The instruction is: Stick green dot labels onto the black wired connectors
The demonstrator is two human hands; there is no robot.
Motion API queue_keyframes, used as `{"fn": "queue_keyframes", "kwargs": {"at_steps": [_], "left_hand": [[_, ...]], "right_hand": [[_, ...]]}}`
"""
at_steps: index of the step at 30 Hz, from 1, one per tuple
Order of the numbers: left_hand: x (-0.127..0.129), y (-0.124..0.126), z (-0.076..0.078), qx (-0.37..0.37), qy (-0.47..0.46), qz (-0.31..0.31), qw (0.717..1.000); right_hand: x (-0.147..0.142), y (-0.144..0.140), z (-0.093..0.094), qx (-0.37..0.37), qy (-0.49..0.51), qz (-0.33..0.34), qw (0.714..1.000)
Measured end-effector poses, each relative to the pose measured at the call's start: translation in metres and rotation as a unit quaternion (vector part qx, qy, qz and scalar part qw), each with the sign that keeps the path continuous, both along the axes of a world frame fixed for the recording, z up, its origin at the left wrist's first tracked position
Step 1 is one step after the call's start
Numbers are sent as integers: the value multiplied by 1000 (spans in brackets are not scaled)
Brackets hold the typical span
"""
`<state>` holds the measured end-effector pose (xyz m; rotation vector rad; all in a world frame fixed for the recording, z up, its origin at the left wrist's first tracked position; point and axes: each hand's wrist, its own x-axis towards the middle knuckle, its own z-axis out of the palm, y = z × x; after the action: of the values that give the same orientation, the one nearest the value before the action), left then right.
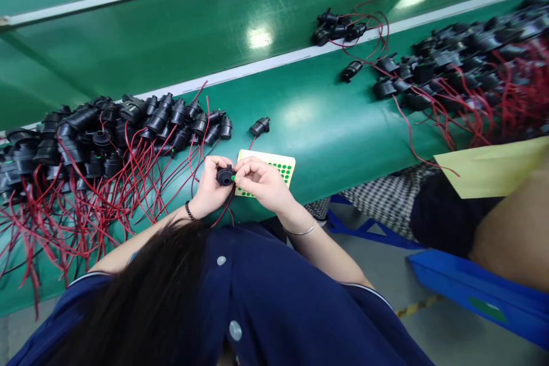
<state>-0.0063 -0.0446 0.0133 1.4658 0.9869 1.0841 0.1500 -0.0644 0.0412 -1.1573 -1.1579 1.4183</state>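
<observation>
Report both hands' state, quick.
Left hand: closed around a black connector.
Right hand: fingertips pinched at the connector's face, by a green dot sticker sheet.

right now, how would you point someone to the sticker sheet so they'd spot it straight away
Start at the big pile of black plastic connectors with red wires on the left of the green belt. Just right of it, under both hands, lies the pale yellow sheet of green dot stickers, the only flat paper among wired parts.

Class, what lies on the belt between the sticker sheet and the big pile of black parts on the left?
Head view: red wires trail across the green belt between the sticker sheet and the pile.
</observation>
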Motion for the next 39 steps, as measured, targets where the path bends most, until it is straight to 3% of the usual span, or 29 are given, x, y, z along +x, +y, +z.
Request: {"fn": "queue_keyframes", "kwargs": {"at_steps": [11, 18, 25, 39], "left_hand": [[-2, -1, -9, 120, 28, 5, 992], [-2, 0, -12, 152, 33, 9, 988], [-4, 0, -14, 194, 59, 8, 979], [-2, -1, -14, 186, 41, 7, 982]], "right_hand": [[-2, -1, 3, 9, -8, -13, 1000], [-5, -4, 2, 50, -53, -44, 996], [-9, -5, -2, -2, 1, -36, 999], [-8, -3, 2, -10, 11, -27, 1000]]}}
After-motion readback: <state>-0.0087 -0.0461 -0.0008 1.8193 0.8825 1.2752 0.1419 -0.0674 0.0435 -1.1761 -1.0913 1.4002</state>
